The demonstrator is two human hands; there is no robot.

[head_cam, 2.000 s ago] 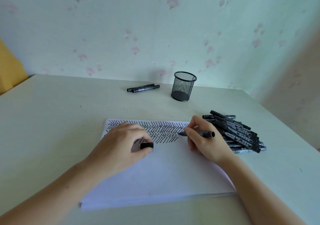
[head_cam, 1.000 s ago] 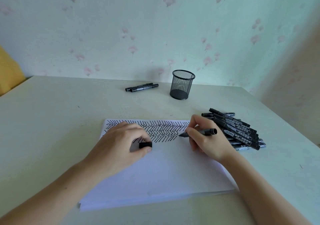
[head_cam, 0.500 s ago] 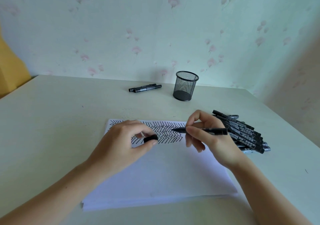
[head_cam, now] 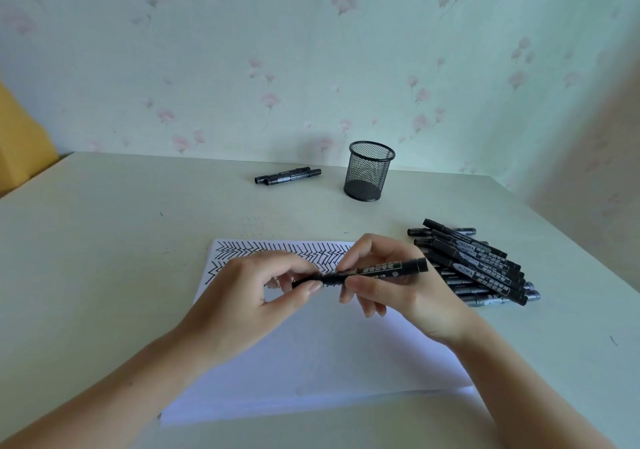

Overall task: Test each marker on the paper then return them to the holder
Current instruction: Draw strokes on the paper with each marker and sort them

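Only two markers (head_cam: 288,175) beside holder (head_cam: 369,171).

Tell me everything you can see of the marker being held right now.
The marker is a slim black barrel, plastic by the look, with a pale printed label too small to read. It lies roughly level above the paper, its right end slightly raised. The right hand pinches its middle between thumb and fingers; the left hand pinches its left end, where the cap sits. Whether the cap is fully seated cannot be told. It touches nothing but the hands.
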